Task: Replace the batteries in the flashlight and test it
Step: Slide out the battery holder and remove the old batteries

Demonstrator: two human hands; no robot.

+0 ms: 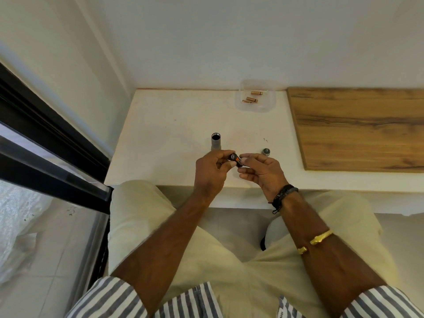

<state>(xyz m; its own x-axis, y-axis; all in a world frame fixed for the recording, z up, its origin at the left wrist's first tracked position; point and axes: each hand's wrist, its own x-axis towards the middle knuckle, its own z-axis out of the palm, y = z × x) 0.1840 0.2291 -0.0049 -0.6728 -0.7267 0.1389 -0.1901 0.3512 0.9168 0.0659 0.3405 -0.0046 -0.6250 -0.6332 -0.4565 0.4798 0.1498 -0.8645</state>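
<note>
A grey flashlight body [216,141] stands upright on the white table [169,138] with its open end up, just beyond my left hand. Its dark end cap [265,151] lies on the table beyond my right hand. My left hand [212,171] grips a small black holder with an orange battery [236,159] in it, above the table's front edge. My right hand [259,171] pinches the other end of that holder with thumb and fingertips.
A clear plastic tub [255,95] at the back of the table holds three copper-coloured batteries [250,99]. A wooden board [358,127] covers the table's right part. A black-framed glass door [52,157] runs along the left. My knees sit under the table's edge.
</note>
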